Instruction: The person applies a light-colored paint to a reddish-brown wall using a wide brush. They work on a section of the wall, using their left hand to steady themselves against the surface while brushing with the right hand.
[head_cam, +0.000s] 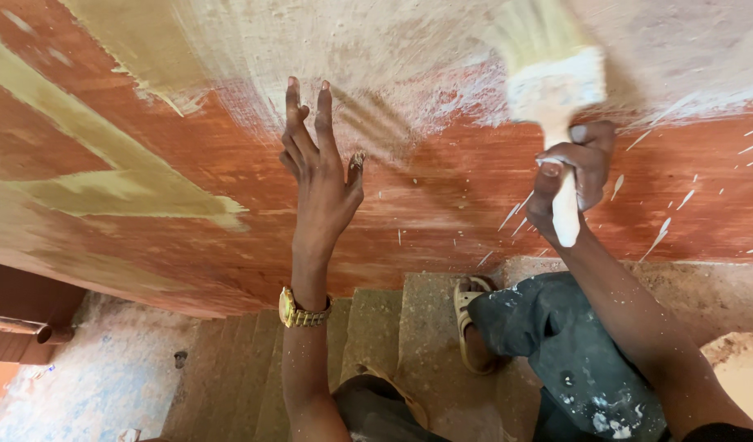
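Observation:
My right hand (pixel 574 173) grips the white handle of a wide paintbrush (pixel 548 82), whose pale bristles press against the reddish-brown wall (pixel 188 155) at the upper right. White paint covers the wall's upper part around the bristles, with white splashes below. My left hand (pixel 317 168) lies flat on the wall at the centre, fingers spread and pointing up, holding nothing. A gold wristwatch (pixel 301 313) sits on my left wrist.
Concrete steps (pixel 385 327) descend below me; my sandalled foot (pixel 473 323) rests on one. My paint-spattered dark trousers (pixel 573 352) fill the lower right. Yellowish patches (pixel 123 184) mark the wall at the left. A rusty pipe end (pixel 42 333) juts out at the lower left.

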